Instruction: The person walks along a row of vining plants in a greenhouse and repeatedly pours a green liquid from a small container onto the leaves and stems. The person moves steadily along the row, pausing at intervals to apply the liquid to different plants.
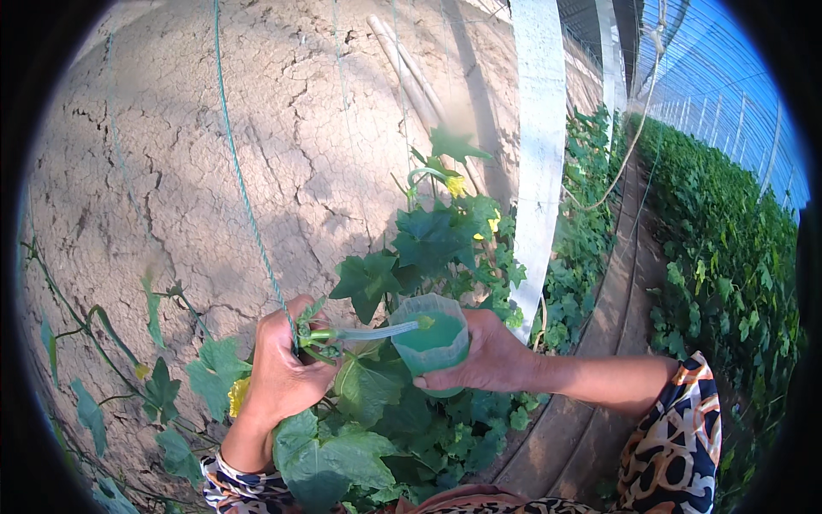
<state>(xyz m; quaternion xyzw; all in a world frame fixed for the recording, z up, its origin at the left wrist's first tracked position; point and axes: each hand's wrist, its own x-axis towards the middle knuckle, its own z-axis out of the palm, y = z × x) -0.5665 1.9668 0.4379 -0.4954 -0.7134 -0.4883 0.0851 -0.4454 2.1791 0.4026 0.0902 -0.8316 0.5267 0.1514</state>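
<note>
My left hand (289,366) grips the top of a green vine stem together with a teal twine (247,193) that runs up out of the picture. From that stem a slender young gourd (372,331), probably a luffa, reaches to the right. Its tip, with a withered yellowish blossom end (424,322), lies inside the mouth of a translucent plastic cup (427,308). Green liquid (437,334) is in the cup; whether the tip touches it I cannot tell. My right hand (491,356) holds the cup, tilted, from its right side.
A cracked earthen wall (289,160) rises ahead. Leafy vines (430,238) with yellow flowers grow along it. A white post (538,154) stands to the right, near a hanging rope (626,173). Farther right run a dirt path (597,360) and dense plants (725,244).
</note>
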